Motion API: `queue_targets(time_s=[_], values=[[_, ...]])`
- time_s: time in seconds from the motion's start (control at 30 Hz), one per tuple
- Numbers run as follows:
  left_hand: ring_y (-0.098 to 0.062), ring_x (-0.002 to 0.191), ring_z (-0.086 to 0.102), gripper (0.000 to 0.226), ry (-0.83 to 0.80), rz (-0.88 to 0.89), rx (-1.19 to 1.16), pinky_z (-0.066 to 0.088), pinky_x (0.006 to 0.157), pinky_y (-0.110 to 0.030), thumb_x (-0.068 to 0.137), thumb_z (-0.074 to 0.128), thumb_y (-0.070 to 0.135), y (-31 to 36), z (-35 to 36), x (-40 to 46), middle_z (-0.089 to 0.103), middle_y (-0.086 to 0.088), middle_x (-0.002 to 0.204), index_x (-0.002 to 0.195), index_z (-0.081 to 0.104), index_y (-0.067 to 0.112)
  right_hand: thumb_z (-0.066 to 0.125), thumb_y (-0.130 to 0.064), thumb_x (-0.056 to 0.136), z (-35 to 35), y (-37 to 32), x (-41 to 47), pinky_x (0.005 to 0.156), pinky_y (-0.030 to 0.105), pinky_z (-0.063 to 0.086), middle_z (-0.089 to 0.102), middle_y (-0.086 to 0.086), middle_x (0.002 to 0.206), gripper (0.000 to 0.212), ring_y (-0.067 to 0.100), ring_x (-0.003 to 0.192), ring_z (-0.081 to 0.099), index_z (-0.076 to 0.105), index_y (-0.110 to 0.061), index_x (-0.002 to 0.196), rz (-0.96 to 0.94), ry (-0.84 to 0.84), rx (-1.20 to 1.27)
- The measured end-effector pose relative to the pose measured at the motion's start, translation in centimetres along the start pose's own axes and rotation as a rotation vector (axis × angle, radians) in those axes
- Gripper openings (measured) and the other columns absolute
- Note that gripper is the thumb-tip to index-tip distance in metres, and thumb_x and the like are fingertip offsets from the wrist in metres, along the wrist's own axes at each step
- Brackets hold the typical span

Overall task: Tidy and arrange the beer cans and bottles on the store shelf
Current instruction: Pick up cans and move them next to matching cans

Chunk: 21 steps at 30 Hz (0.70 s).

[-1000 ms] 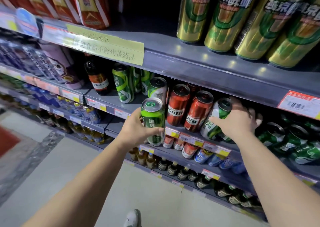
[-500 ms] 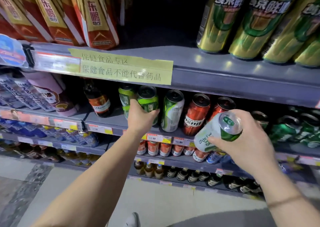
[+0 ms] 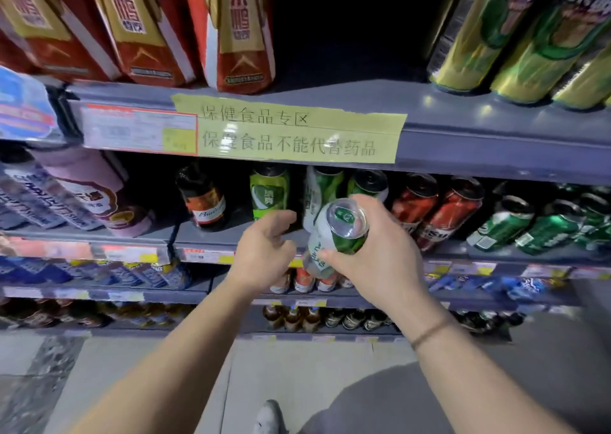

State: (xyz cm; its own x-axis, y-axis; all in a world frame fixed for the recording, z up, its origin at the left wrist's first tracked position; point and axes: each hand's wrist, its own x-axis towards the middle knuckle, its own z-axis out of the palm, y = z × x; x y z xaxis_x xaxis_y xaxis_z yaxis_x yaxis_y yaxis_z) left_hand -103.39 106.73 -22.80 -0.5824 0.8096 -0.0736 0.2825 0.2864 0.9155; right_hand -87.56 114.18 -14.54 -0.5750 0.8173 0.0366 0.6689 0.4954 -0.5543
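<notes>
Fronting a grey shelf (image 3: 463, 136), right hand (image 3: 373, 261) grips a can (image 3: 334, 235).

We've got our right hand (image 3: 373, 261) wrapped around a green-and-white can (image 3: 334, 235), tilted, just in front of the shelf (image 3: 463, 136). Left hand (image 3: 264, 251) hangs loose beside it, fingers half curled, near the brown bottle (image 3: 203, 199).
</notes>
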Motion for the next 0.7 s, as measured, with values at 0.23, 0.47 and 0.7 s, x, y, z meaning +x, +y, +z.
queue_targets(time_s=[0.23,0.47,0.7], values=[[-0.005,0.108,0.057,0.070,-0.002,0.116,0.210,0.050,0.090,-0.031,0.062,0.080,0.043,-2.9,-3.4,-0.4,0.060,0.017,0.118,0.125,0.051,0.033,0.080,-0.049,0.065,5.0,-6.5,2.1,0.077,0.030,0.047,0.060,-0.012,0.114,0.070,0.016,0.104,0.059,0.042,-0.037,0.122,-0.065,-0.094,0.082],[-0.005,0.102,0.060,0.062,0.312,-0.006,0.112,0.043,0.076,-0.018,0.068,0.084,0.035,-3.9,-6.5,0.5,0.064,0.015,0.109,0.122,0.054,0.026,0.057,-0.058,0.084,6.7,-7.0,3.4,0.083,0.030,0.045,0.057,-0.008,0.124,0.052,0.010,0.092,0.060,0.048,-0.027,0.125,0.064,-0.100,0.281],[-0.028,0.106,0.063,0.062,0.370,-0.157,0.085,0.042,0.073,-0.029,0.078,0.080,0.021,-3.5,-3.7,2.1,0.065,-0.004,0.113,0.124,0.039,0.014,0.051,-0.036,0.096,8.4,-5.7,5.4,0.080,0.032,0.043,0.057,0.008,0.130,0.044,0.027,0.109,0.058,0.044,-0.009,0.130,0.220,-0.154,0.133]])
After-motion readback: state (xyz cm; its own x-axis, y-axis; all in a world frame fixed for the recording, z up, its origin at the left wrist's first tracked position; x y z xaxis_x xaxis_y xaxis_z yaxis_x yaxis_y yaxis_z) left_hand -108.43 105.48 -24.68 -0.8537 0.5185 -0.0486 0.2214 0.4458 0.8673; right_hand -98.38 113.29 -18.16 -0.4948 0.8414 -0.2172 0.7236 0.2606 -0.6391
